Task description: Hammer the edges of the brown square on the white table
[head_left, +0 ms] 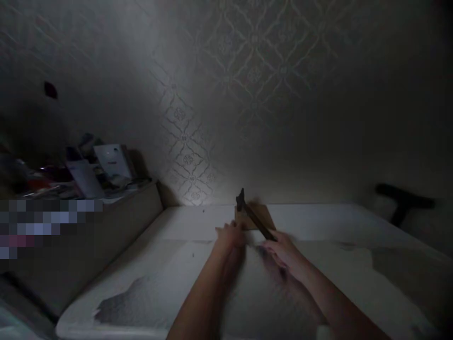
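The scene is dim. My right hand (283, 252) is closed round the handle of a dark hammer (252, 215), whose head is raised over a small brown wooden piece (260, 213) lying on a white table (318, 222). My left hand (230, 234) rests on the table at the near left corner of the wooden piece, fingers curled against it. What, if anything, those fingers pinch is too blurred to make out.
A patterned wallpapered wall (219, 118) rises just behind the table. At the left, a lower shelf (116, 208) carries a clutter of boxes and packets (102, 170). A dark T-shaped object (403, 203) stands at the far right.
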The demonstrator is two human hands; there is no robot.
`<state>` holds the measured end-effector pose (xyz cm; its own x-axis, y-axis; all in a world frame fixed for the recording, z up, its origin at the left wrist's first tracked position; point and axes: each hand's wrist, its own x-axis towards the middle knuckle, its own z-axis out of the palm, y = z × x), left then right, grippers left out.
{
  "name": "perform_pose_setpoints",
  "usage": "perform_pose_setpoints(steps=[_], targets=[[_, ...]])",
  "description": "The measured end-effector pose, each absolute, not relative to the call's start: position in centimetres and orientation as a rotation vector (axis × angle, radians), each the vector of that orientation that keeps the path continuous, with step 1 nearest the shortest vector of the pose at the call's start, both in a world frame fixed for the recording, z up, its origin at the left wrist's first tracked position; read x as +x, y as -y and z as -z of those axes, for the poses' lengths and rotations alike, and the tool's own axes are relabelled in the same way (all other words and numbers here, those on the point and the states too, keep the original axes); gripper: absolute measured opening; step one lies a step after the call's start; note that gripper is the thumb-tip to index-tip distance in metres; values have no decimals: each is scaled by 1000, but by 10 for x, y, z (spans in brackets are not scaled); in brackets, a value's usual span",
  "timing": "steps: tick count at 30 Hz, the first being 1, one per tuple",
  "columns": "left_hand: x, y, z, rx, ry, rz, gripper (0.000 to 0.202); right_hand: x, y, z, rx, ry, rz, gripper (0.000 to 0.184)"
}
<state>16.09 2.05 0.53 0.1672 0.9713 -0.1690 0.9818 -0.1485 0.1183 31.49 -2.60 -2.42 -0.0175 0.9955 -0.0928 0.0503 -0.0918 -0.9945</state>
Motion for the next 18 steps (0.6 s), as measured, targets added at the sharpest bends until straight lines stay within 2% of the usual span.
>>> perform_pose_setpoints(steps=[18], targets=[[161,-21,-5,2258,-1924,98,55,320,25,26,-1266,1033,-1388,13]])
